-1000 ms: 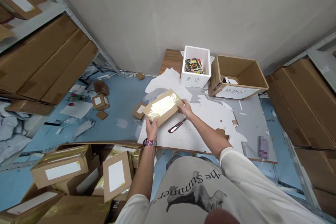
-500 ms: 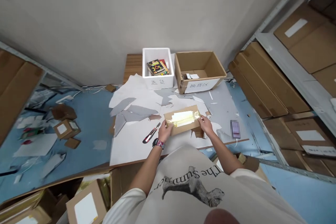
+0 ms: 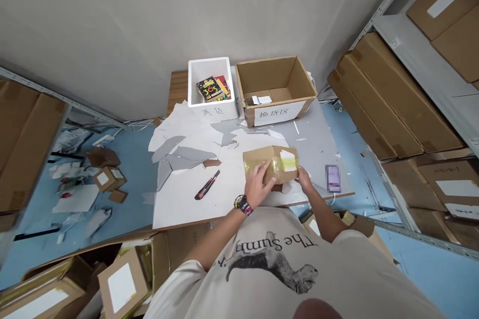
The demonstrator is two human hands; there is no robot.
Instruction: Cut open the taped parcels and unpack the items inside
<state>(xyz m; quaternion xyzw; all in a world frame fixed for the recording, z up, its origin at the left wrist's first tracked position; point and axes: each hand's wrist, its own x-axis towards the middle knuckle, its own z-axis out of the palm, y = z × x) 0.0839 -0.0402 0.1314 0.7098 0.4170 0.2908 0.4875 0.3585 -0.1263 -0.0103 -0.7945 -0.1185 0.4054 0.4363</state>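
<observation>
A taped cardboard box (image 3: 288, 175) with a white label under yellowish tape is tilted above the front of the table. Its right edge is gripped by my right hand (image 3: 304, 179), fingers wrapped round the corner. My left hand (image 3: 259, 183) lies over the box's left part, palm down with the fingers spread. On the table to the left rests a red and black utility knife (image 3: 207, 185), touched by neither hand. Brown scraps lie partly hidden beneath the box.
A white foam bin (image 3: 212, 112) with books and an open carton (image 3: 275, 77) stand at the table's back. Grey paper scraps (image 3: 190, 156) lie left, a phone (image 3: 333, 179) right. Shelves with cartons (image 3: 392, 94) flank the table; more boxes (image 3: 121, 289) sit at the lower left.
The box has shifted slightly right and been turned, showing different faces. My left hand has moved from its left edge onto its surface. My right hand still holds the right side.
</observation>
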